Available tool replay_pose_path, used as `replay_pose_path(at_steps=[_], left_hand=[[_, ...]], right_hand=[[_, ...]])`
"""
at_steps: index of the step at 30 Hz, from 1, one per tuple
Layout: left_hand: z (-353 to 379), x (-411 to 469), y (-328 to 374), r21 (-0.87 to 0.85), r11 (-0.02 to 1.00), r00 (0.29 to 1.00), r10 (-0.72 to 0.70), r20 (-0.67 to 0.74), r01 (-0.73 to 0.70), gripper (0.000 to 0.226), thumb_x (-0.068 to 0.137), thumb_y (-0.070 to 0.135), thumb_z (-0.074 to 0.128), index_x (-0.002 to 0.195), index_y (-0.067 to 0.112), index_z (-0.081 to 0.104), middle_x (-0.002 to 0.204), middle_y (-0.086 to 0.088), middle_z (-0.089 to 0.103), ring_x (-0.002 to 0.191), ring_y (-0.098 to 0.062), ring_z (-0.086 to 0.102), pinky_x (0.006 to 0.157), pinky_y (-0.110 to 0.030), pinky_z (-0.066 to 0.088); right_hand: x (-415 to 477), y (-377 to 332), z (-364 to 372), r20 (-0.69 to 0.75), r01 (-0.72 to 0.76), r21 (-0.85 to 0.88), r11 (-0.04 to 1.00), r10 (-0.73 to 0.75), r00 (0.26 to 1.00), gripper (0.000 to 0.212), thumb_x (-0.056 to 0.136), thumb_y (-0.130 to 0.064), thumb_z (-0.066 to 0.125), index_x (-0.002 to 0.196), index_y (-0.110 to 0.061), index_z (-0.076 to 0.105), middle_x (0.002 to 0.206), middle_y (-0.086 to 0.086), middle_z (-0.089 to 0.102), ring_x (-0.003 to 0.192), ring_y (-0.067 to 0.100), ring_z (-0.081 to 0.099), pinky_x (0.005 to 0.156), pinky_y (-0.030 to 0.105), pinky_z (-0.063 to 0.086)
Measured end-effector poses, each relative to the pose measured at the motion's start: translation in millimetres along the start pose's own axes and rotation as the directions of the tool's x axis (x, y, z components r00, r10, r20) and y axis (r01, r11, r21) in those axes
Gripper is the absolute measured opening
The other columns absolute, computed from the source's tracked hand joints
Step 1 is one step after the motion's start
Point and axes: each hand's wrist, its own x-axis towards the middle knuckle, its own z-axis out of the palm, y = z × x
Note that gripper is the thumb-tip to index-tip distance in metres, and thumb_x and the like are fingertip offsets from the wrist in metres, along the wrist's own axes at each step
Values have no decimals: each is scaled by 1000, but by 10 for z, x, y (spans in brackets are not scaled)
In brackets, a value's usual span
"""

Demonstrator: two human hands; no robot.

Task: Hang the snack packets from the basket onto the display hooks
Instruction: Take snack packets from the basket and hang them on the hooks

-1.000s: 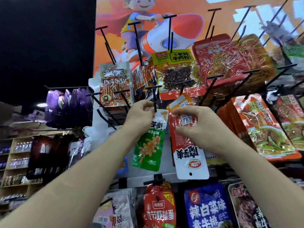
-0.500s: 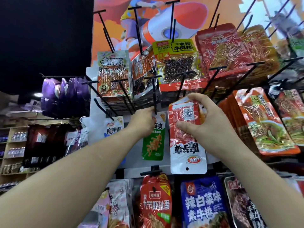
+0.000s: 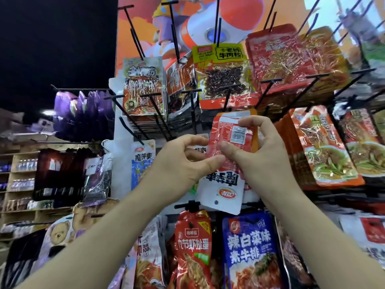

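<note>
A red-and-white snack packet point(image 3: 233, 134) is upside down in front of the display, its hang hole at the bottom. My right hand point(image 3: 264, 155) grips it, thumb on the front and fingers over the top right corner. My left hand point(image 3: 183, 161) pinches its left edge. Just above stands a black display hook point(image 3: 192, 109) with a bare tip. A green packet point(image 3: 199, 151) hangs behind my left hand, mostly hidden. The basket is out of view.
Full hooks surround the spot: striped orange packets point(image 3: 143, 88) and a yellow-topped one point(image 3: 225, 76) above, orange noodle packets point(image 3: 325, 147) on the right, red point(image 3: 193, 247) and blue point(image 3: 250, 247) packets below. Purple bags point(image 3: 83, 115) and wooden shelves point(image 3: 20, 174) stand to the left.
My left hand left the green packet at the hook and moved right onto the red-and-white packet. My right hand lifted that packet slightly. The view tilted down a little.
</note>
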Motion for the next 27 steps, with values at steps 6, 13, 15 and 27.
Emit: replay_pose_path(at_steps=[6, 13, 15, 27], left_hand=[[53, -82, -30, -141, 990, 985, -4, -171, -20, 15, 78, 18, 77, 89, 18, 68, 74, -6, 73, 60, -10, 66, 56, -24, 51], [-230, -92, -33, -422, 847, 900, 137, -414, -323, 23, 60, 3, 76, 74, 21, 75, 78, 4, 75, 77, -12, 69, 73, -25, 56], [-249, -122, -20, -334, 872, 898, 224, -378, -358, 30, 60, -6, 75, 61, 24, 76, 85, 6, 74, 85, -10, 69, 72, -19, 54], [-413, -324, -31, -271, 957, 970, 33, -240, -99, 56, 79, -22, 43, 69, 20, 79, 80, -9, 76, 64, -17, 70, 49, -20, 52]], right_hand=[[-9, -155, -89, 184, -131, 151, 980, 103, 978, 27, 100, -16, 51, 118, -35, 57, 103, 10, 71, 94, 28, 69, 80, 46, 59], [-42, -208, -303, -58, -27, 75, 997, 31, 998, 78, 91, -1, 61, 147, -36, 19, 89, 2, 76, 78, 23, 73, 71, 46, 60], [-33, -179, -368, -154, 21, -8, 1000, -22, 988, 72, 91, -5, 63, 146, -30, 24, 84, 0, 75, 74, 23, 72, 69, 44, 58], [-196, -236, -549, -19, -208, 424, 881, 238, 971, 40, 83, -13, 65, 123, -15, 62, 91, -1, 76, 82, 13, 72, 63, 22, 56]])
